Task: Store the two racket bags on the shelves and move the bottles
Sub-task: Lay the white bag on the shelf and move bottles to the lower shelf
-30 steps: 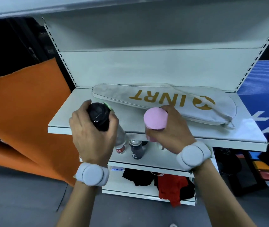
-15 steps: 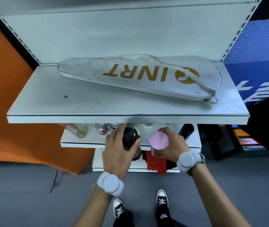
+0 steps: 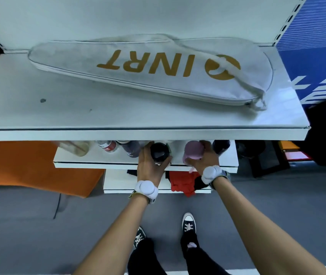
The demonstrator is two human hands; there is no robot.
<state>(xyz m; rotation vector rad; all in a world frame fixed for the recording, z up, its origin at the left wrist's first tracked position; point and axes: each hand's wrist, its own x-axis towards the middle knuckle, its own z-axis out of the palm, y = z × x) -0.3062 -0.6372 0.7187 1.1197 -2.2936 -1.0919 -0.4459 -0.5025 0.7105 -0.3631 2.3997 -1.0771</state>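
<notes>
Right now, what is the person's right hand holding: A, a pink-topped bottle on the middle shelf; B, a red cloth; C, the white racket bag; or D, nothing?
A: the right hand is wrapped around the pink-topped bottle on the middle shelf, under the racket bag.

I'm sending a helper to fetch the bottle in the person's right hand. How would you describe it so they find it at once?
Start at the top shelf holding the white racket bag; look at the shelf just beneath it, where bottles stand in a row. The right hand grips the pink-capped bottle, the only pink one, between two black-topped bottles.
</notes>
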